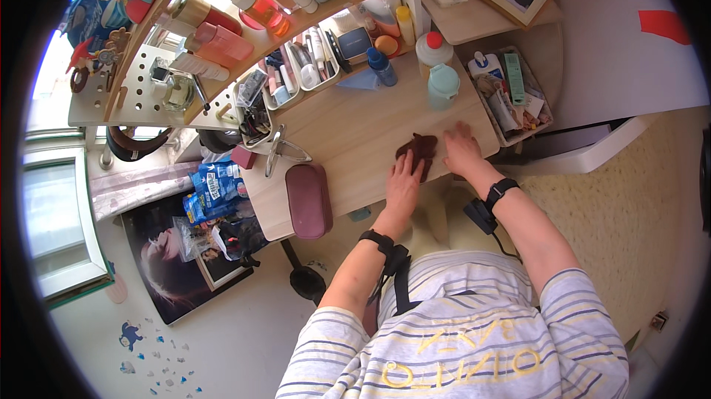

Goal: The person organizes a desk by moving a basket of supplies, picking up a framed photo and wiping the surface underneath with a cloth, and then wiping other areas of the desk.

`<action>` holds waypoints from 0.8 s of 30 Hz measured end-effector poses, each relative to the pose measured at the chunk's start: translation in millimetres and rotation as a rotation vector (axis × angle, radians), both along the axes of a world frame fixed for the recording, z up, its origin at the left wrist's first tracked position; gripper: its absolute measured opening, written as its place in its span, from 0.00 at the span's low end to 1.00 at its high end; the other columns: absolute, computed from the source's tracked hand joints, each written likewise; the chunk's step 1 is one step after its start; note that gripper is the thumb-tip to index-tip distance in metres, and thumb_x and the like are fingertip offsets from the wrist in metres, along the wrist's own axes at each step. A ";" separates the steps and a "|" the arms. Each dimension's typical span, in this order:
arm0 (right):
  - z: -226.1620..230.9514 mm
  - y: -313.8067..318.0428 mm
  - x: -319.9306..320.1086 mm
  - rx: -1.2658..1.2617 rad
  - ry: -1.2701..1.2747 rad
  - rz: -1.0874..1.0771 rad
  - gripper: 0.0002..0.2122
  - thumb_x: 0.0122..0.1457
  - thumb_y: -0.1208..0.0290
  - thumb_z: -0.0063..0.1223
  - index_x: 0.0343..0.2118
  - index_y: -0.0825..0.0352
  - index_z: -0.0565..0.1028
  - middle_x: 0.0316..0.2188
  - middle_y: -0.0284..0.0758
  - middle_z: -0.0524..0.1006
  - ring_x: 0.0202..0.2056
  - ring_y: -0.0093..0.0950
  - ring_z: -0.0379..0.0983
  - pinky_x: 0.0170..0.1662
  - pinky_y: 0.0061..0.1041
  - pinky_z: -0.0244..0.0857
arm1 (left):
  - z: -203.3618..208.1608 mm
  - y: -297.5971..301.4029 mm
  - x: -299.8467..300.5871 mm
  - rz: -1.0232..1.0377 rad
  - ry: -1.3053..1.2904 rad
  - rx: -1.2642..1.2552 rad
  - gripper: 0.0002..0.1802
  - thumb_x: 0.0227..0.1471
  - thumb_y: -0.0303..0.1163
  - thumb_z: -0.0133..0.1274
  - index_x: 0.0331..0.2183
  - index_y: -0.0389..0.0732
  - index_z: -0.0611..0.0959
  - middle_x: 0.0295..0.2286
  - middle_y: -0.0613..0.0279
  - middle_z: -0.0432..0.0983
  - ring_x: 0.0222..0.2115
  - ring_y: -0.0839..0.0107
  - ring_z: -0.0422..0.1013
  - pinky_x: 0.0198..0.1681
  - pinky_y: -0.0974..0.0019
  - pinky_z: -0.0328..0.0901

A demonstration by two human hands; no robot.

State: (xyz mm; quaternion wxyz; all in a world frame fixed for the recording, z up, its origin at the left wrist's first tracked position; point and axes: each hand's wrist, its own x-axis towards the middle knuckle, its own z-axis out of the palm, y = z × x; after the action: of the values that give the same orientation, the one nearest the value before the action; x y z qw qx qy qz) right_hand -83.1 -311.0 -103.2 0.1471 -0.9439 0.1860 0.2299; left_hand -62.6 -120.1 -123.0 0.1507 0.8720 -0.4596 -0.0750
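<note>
Your left hand (402, 190) on the dark brown cloth (421, 145), near the counter's (341, 140) front edge.
Its long axis runs roughly away from you; your left fingers, slightly spread, lie over it (any grip, I cannot tell). Your right hand (463, 153), fingers loosely parted, seemingly empty, is just to its right.

A single head-worn fisheye camera looks steeply down over the striped shirt (459, 306), close below, and across the worktop (337, 128) toward the shelf (255, 60) at the far left; near its border, shapes look bent, perhaps misleadingly.
</note>
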 end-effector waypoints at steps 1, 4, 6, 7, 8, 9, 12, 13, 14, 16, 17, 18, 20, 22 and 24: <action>-1.2 1.7 2.1 -0.009 -0.024 0.064 0.31 0.47 0.68 0.62 0.55 0.65 0.63 0.61 0.52 0.51 0.62 0.49 0.47 0.56 0.40 0.59 | -1.1 6.1 13.0 0.107 -0.055 0.024 0.34 0.38 0.20 0.50 0.52 0.41 0.72 0.56 0.44 0.57 0.54 0.49 0.58 0.52 0.53 0.58; -7.0 19.5 23.1 0.163 -0.074 0.096 0.30 0.47 0.69 0.62 0.54 0.65 0.63 0.62 0.52 0.49 0.62 0.48 0.47 0.56 0.41 0.58 | -25.0 39.3 56.4 0.415 -0.237 0.059 0.32 0.38 0.19 0.50 0.50 0.39 0.73 0.56 0.44 0.57 0.54 0.48 0.57 0.52 0.52 0.58; -11.2 24.9 30.2 0.170 -0.058 0.092 0.30 0.47 0.70 0.61 0.55 0.64 0.63 0.62 0.53 0.48 0.62 0.50 0.47 0.56 0.41 0.58 | -18.8 49.3 80.7 0.471 -0.218 0.112 0.32 0.38 0.19 0.50 0.51 0.39 0.73 0.56 0.44 0.57 0.55 0.48 0.57 0.52 0.52 0.58; -13.0 27.8 33.7 0.174 -0.050 0.093 0.30 0.47 0.71 0.60 0.55 0.64 0.62 0.62 0.53 0.48 0.62 0.52 0.47 0.56 0.41 0.58 | -15.2 50.2 87.2 0.532 -0.207 0.164 0.32 0.38 0.19 0.50 0.51 0.38 0.72 0.56 0.44 0.56 0.55 0.48 0.57 0.53 0.52 0.57; -16.2 32.6 36.6 0.178 -0.046 0.093 0.30 0.47 0.71 0.60 0.55 0.64 0.62 0.62 0.53 0.48 0.62 0.52 0.47 0.56 0.41 0.58 | -14.6 49.3 89.3 0.532 -0.204 0.168 0.32 0.38 0.19 0.50 0.51 0.38 0.72 0.56 0.44 0.56 0.55 0.48 0.57 0.53 0.52 0.57; -19.3 38.2 38.2 0.088 -0.005 0.104 0.32 0.46 0.72 0.59 0.57 0.63 0.60 0.62 0.54 0.47 0.62 0.54 0.46 0.56 0.42 0.59 | -14.5 47.3 90.7 0.438 -0.219 0.195 0.32 0.38 0.18 0.50 0.51 0.38 0.71 0.56 0.44 0.56 0.55 0.48 0.56 0.53 0.52 0.57; -16.2 49.3 42.9 -0.011 0.074 0.123 0.37 0.45 0.75 0.58 0.60 0.61 0.56 0.62 0.56 0.45 0.61 0.58 0.45 0.55 0.42 0.60 | -20.8 47.9 101.9 0.300 -0.243 0.170 0.33 0.40 0.19 0.49 0.53 0.38 0.69 0.56 0.45 0.56 0.56 0.47 0.56 0.54 0.52 0.57; -12.9 50.9 44.1 -0.025 0.104 0.127 0.39 0.44 0.76 0.58 0.62 0.60 0.53 0.62 0.57 0.45 0.61 0.60 0.44 0.54 0.42 0.61 | -24.2 48.8 110.8 0.308 -0.270 0.162 0.30 0.42 0.21 0.49 0.52 0.38 0.70 0.56 0.46 0.56 0.56 0.49 0.56 0.54 0.53 0.57; -13.4 48.1 42.9 -0.029 0.113 0.120 0.39 0.44 0.76 0.58 0.62 0.60 0.53 0.62 0.57 0.45 0.61 0.60 0.44 0.54 0.42 0.61 | -26.6 44.6 121.5 0.309 -0.297 0.145 0.28 0.44 0.23 0.48 0.52 0.38 0.70 0.56 0.48 0.56 0.56 0.52 0.56 0.54 0.53 0.57; -14.5 47.9 44.1 -0.026 0.118 0.129 0.42 0.43 0.75 0.59 0.63 0.59 0.51 0.63 0.57 0.44 0.61 0.60 0.44 0.53 0.42 0.61 | -36.7 48.2 152.4 0.338 -0.296 0.167 0.27 0.47 0.24 0.47 0.52 0.40 0.71 0.57 0.49 0.55 0.57 0.52 0.55 0.56 0.53 0.56; -12.6 52.0 47.1 -0.023 0.118 0.138 0.42 0.43 0.75 0.59 0.63 0.59 0.51 0.63 0.57 0.44 0.61 0.60 0.44 0.53 0.42 0.61 | -44.2 57.1 171.3 0.411 -0.300 0.211 0.29 0.46 0.23 0.47 0.53 0.40 0.70 0.57 0.47 0.55 0.57 0.51 0.55 0.56 0.53 0.56; -10.7 52.4 46.4 -0.031 0.120 0.149 0.42 0.43 0.75 0.60 0.63 0.58 0.51 0.63 0.56 0.43 0.61 0.60 0.44 0.53 0.41 0.61 | -47.4 60.8 186.7 0.473 -0.299 0.249 0.31 0.45 0.22 0.47 0.54 0.40 0.69 0.57 0.46 0.55 0.57 0.50 0.55 0.57 0.54 0.55; -10.3 51.9 46.2 -0.041 0.127 0.154 0.42 0.42 0.74 0.60 0.63 0.58 0.51 0.63 0.56 0.43 0.61 0.60 0.44 0.53 0.41 0.62 | -49.2 68.1 211.6 0.595 -0.283 0.333 0.30 0.48 0.24 0.46 0.56 0.42 0.68 0.58 0.47 0.54 0.57 0.50 0.56 0.56 0.54 0.56; -11.6 52.0 45.3 -0.056 0.118 0.162 0.44 0.41 0.74 0.62 0.63 0.57 0.51 0.63 0.56 0.43 0.61 0.60 0.44 0.53 0.42 0.62 | -49.3 76.5 222.3 0.636 -0.251 0.411 0.29 0.50 0.26 0.45 0.56 0.43 0.67 0.58 0.47 0.54 0.56 0.50 0.56 0.56 0.56 0.58; -9.9 54.0 47.5 -0.061 0.125 0.165 0.44 0.41 0.74 0.62 0.63 0.57 0.51 0.63 0.56 0.43 0.61 0.60 0.44 0.53 0.41 0.62 | -49.4 85.0 222.4 0.688 -0.215 0.412 0.28 0.51 0.27 0.45 0.56 0.45 0.67 0.58 0.47 0.54 0.56 0.49 0.57 0.55 0.58 0.60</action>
State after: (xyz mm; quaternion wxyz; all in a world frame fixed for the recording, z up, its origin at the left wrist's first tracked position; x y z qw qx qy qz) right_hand -35.6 -257.0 -113.1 0.0870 -0.9439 0.1233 0.2938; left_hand 159.8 -35.1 -172.4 -0.0595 0.9896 -0.1298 -0.0190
